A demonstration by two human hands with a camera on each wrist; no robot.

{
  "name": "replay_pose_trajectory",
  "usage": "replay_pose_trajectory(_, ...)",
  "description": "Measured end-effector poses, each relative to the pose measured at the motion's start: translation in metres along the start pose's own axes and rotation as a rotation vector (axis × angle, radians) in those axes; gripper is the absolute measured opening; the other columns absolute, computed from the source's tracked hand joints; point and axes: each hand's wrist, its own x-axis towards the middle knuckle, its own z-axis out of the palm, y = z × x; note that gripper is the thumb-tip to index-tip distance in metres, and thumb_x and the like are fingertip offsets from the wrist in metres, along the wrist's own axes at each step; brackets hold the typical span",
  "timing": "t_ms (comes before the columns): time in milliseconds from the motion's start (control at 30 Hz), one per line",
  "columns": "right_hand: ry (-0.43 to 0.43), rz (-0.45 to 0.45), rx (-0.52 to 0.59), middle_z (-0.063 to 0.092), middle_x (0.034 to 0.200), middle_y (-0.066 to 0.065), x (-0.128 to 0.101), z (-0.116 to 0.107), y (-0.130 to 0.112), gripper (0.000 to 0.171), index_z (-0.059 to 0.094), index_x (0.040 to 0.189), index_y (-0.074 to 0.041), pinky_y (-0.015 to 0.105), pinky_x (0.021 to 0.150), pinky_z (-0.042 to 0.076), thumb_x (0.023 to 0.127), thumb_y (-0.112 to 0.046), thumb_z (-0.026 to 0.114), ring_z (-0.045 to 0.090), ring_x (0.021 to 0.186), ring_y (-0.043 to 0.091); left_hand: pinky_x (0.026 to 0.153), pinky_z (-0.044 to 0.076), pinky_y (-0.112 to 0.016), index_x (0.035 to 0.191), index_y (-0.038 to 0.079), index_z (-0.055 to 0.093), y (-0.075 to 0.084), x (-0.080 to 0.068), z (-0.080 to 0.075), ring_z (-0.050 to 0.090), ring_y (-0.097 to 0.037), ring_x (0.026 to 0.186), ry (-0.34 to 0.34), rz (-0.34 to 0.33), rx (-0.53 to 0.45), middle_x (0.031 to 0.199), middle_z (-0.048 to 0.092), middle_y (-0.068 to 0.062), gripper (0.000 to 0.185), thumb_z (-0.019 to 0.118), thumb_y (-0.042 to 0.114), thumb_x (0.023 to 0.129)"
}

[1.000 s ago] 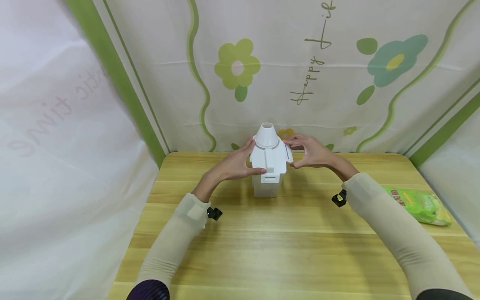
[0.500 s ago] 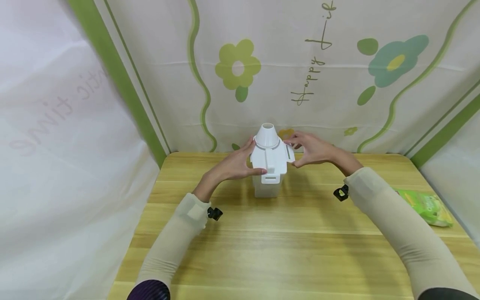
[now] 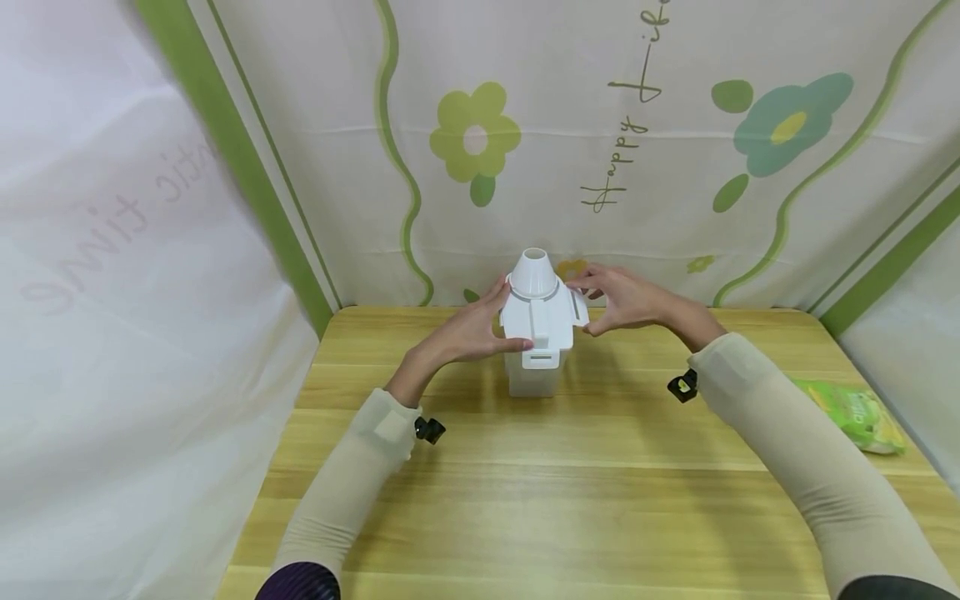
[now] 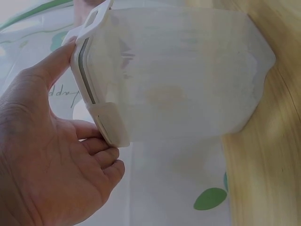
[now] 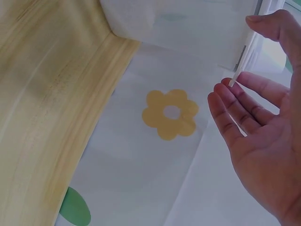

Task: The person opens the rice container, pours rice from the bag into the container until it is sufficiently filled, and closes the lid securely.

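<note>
Container (image 3: 532,385), translucent, is seen upright on the wood-grain table (image 3: 585,517), directly between the two hands. It is topped by a white lid (image 3: 557,325), from which a white cone (image 3: 533,275) with an open tip is raised, just beyond the left fingertips.

Left hand (image 3: 468,333): the lid is gripped from its left side, with the thumb laid across the front part and the index finger reaching the rear edge. In the left wrist view the remaining fingers are seen curled beside a lid flap (image 4: 109,125). A slotted front flap (image 3: 541,359) is located just below the left thumb tip.

Right hand (image 3: 628,302): the right side flap (image 3: 579,308), angled outward from the lid, is pinched by its ends between thumb and index finger. In the right wrist view the other fingers are seen loosely extended, palm exposed. How firmly the flap is pressed cannot be told.

A green packet (image 3: 858,414) is noted on the table, well apart from the right hand and partly covered by the right sleeve (image 3: 795,458). Beyond both hands, a white cloth (image 3: 540,50) is hung, printed with flowers and lettering.
</note>
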Motion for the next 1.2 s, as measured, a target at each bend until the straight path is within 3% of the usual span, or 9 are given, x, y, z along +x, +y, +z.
replay_pose_trajectory(467,0.001,0.003,0.148,0.057,0.138,0.028,-0.001,0.006,0.007,0.081,0.051,0.150,0.011,0.055,0.099,0.058,0.084,-0.015,0.090,0.060,0.124,0.047,0.128,0.028,-0.050,0.171,0.009,0.006,0.004,-0.003,-0.001,0.016,-0.030,0.162,0.044,-0.002,-0.035,0.178,-0.003,-0.008,0.116,0.074,0.063,0.093)
replay_pose_trajectory(600,0.003,0.055,0.212,0.052,0.149,0.027,-0.002,0.005,0.007,0.077,0.051,0.152,0.007,0.059,0.105,0.054,0.090,-0.019,0.087,0.058,0.130,0.049,0.127,0.029,-0.052,0.172,0.014,0.010,0.010,-0.003,0.001,0.015,-0.030,0.163,0.080,-0.005,-0.040,0.178,0.000,-0.011,0.114,0.072,0.066,0.092)
replay_pose_trajectory(800,0.086,0.172,0.326,0.041,0.165,0.023,0.004,0.007,0.006,0.069,0.046,0.158,0.000,0.061,0.112,0.047,0.100,-0.026,0.075,0.052,0.139,0.051,0.127,0.029,-0.051,0.170,0.005,0.010,0.022,-0.002,0.006,0.011,-0.027,0.164,0.131,-0.071,0.011,0.178,0.005,-0.013,0.125,0.069,0.078,0.087)
replay_pose_trajectory(967,0.149,0.181,0.422,0.043,0.166,0.017,0.012,0.016,0.008,0.065,0.045,0.160,-0.004,0.057,0.117,0.044,0.104,-0.026,0.070,0.048,0.144,0.049,0.123,0.038,-0.053,0.169,0.002,0.012,0.031,-0.002,0.012,0.023,-0.033,0.161,0.175,-0.108,0.070,0.178,0.009,-0.017,0.130,0.070,0.080,0.084)
replay_pose_trajectory(1200,0.143,0.187,0.500,0.041,0.166,0.016,0.022,0.028,0.011,0.070,0.043,0.163,-0.009,0.057,0.113,0.047,0.102,-0.026,0.074,0.051,0.143,0.045,0.123,0.037,-0.054,0.168,-0.002,0.012,0.044,0.001,0.021,0.021,-0.034,0.162,0.211,-0.136,0.141,0.176,0.009,-0.022,0.132,0.067,0.083,0.084)
